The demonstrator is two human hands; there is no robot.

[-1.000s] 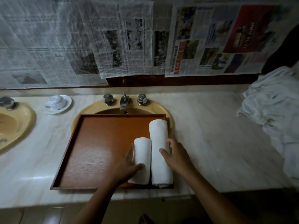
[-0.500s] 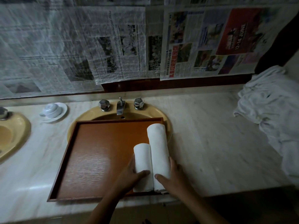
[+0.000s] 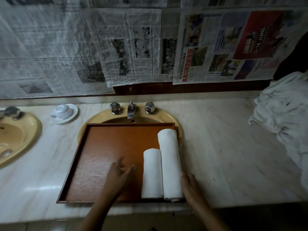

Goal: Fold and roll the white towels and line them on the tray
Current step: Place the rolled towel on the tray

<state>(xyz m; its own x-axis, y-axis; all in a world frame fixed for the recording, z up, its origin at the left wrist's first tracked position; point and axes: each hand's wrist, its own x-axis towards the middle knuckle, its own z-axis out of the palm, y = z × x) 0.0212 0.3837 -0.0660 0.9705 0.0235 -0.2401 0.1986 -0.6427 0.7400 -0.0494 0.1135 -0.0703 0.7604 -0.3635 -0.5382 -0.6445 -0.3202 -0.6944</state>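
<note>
— How do they lie?
— My shorter roll [image 3: 152, 174] and longer roll [image 3: 170, 162] lie side by side on the tray's [image 3: 100, 155] right, long axes running away from me. My left hand [image 3: 119, 174] hovers empty, fingers loose; my right hand [image 3: 190, 184] is slack beside the longer roll.
</note>
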